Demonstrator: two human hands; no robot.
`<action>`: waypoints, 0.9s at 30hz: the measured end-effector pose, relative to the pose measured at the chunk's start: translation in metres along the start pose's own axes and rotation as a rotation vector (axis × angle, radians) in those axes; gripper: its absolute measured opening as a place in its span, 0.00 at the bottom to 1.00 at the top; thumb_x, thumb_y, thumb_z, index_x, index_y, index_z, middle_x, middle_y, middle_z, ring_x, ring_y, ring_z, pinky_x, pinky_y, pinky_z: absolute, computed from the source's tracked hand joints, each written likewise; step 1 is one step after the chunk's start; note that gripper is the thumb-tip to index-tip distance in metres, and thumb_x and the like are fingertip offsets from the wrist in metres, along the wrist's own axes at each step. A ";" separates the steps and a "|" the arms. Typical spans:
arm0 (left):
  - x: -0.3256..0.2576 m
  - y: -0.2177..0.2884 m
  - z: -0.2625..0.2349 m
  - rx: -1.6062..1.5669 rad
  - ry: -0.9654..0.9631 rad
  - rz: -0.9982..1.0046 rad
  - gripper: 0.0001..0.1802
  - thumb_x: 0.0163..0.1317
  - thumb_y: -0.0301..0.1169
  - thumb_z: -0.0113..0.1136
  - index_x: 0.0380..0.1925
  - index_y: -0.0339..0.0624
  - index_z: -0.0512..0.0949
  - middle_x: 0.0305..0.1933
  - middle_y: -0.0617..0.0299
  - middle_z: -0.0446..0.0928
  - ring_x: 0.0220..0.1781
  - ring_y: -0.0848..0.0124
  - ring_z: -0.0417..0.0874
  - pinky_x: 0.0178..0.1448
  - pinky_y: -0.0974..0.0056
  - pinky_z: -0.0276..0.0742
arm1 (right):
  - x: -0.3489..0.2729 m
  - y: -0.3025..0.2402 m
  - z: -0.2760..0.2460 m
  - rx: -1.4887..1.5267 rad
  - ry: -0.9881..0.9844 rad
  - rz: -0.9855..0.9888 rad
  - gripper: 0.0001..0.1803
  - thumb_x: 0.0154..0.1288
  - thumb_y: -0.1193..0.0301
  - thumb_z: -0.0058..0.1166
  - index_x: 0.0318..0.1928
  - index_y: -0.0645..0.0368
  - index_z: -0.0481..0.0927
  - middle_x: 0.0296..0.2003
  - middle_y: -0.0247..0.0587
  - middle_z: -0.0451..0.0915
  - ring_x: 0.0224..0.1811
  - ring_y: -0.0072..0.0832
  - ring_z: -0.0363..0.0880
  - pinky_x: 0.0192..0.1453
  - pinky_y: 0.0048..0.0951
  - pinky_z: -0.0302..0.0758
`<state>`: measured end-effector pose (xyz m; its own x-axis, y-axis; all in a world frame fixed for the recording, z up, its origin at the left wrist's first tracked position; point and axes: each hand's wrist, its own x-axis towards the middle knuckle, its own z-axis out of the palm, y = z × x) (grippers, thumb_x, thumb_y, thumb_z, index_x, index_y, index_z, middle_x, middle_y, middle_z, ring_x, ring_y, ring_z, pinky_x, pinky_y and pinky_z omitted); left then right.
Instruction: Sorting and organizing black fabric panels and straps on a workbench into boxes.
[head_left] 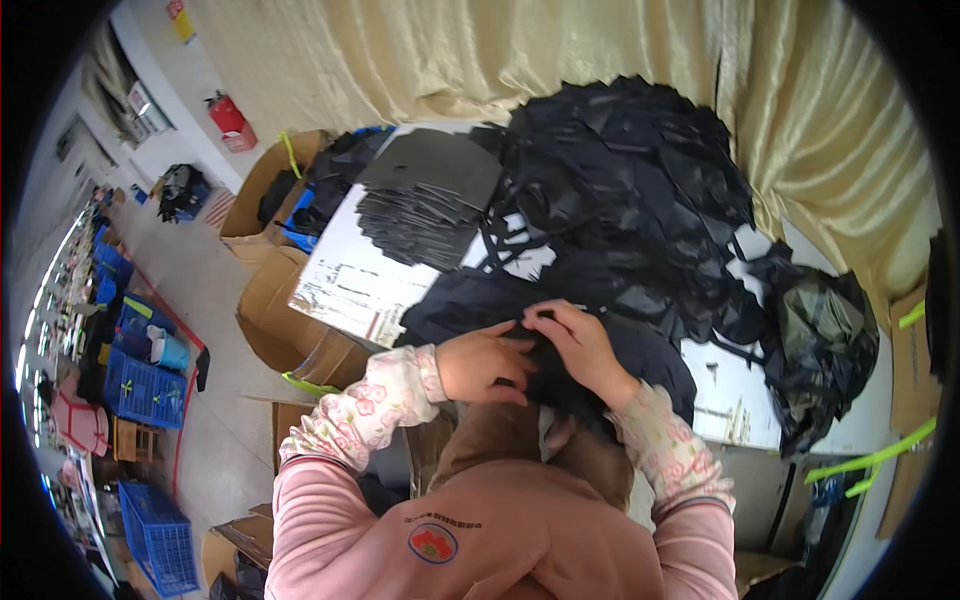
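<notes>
Black fabric (640, 350) lies across the near edge of the white table and hangs down toward my lap. My left hand (485, 366) is closed on it, fingers bent, with the thumb side near the table edge. Just to its right, my right hand (580, 345) pinches the same fabric between thumb and fingertips. The two hands' fingertips almost meet; exactly which edge or fold they grip is hard to make out. Beyond them rises a big heap of black fabric pieces (630, 180). Left of the heap sits a fanned stack of dark grey curved panels (430, 180).
Crumpled black plastic bags (825, 330) rest at the table's right end. Open cardboard boxes (285, 310) stand against the left side. A beige curtain (400, 60) hangs behind. Blue crates (145, 385) line the floor at far left, and a red fire extinguisher (226, 113) is by the wall.
</notes>
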<state>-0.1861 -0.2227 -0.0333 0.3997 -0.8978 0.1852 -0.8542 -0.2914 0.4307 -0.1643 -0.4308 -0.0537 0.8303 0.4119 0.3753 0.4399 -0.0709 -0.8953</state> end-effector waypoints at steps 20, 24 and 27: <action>-0.035 -0.117 -0.144 0.032 0.709 -0.570 0.19 0.52 0.17 0.51 0.46 0.40 0.72 0.60 0.51 0.73 0.67 0.56 0.70 0.70 0.57 0.61 | -0.027 -0.009 -0.018 0.170 -0.009 0.335 0.05 0.65 0.75 0.56 0.37 0.65 0.78 0.25 0.35 0.80 0.29 0.14 0.77 0.33 0.18 0.71; 0.005 -0.024 -0.076 -0.607 0.935 -0.469 0.23 0.56 0.13 0.45 0.54 0.36 0.67 0.53 0.57 0.77 0.60 0.72 0.74 0.64 0.68 0.65 | 0.003 -0.028 -0.007 0.058 0.162 0.077 0.06 0.64 0.75 0.58 0.33 0.65 0.77 0.23 0.32 0.77 0.25 0.14 0.72 0.30 0.18 0.69; 0.018 0.001 -0.022 -0.704 0.906 -0.384 0.27 0.58 0.13 0.46 0.60 0.35 0.64 0.60 0.56 0.72 0.63 0.71 0.71 0.65 0.67 0.64 | 0.015 -0.045 0.000 0.047 0.213 -0.013 0.06 0.63 0.75 0.58 0.31 0.65 0.76 0.22 0.32 0.76 0.24 0.14 0.70 0.30 0.19 0.69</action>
<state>-0.1725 -0.2319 -0.0102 0.9165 -0.1528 0.3698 -0.3730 0.0082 0.9278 -0.1716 -0.4210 -0.0080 0.8806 0.2110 0.4243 0.4384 -0.0225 -0.8985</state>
